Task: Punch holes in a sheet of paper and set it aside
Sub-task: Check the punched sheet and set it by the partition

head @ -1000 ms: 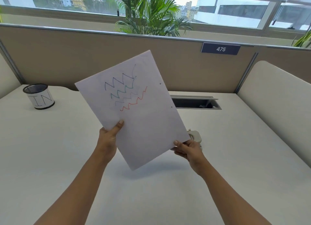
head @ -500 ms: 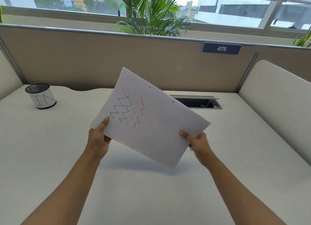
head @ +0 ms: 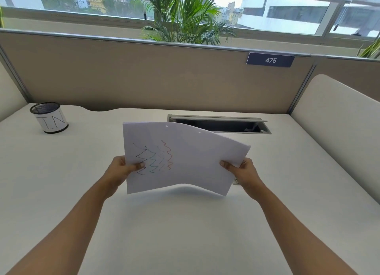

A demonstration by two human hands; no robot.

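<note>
From my station the pale worktop [head: 185, 223] fills the view, with the beige partition [head: 144, 79] closing it off at 12 o'clock. The sheet of paper [head: 195, 165] hangs above the worktop's middle, landscape and bowed, with its shadow beneath it. A cable hatch [head: 222, 125] gapes at 1 o'clock beyond it. The left hand [head: 119, 172] pinches the sheet's 9 o'clock edge and the right hand [head: 242, 172] its 3 o'clock edge, both thumbs on top. A mesh cup [head: 50, 118] marked IN stands at 10 o'clock. Coloured zigzags [head: 153, 159] lie beside the left thumb. 2 punched holes [head: 167, 126] sit along the sheet's far edge.
</note>
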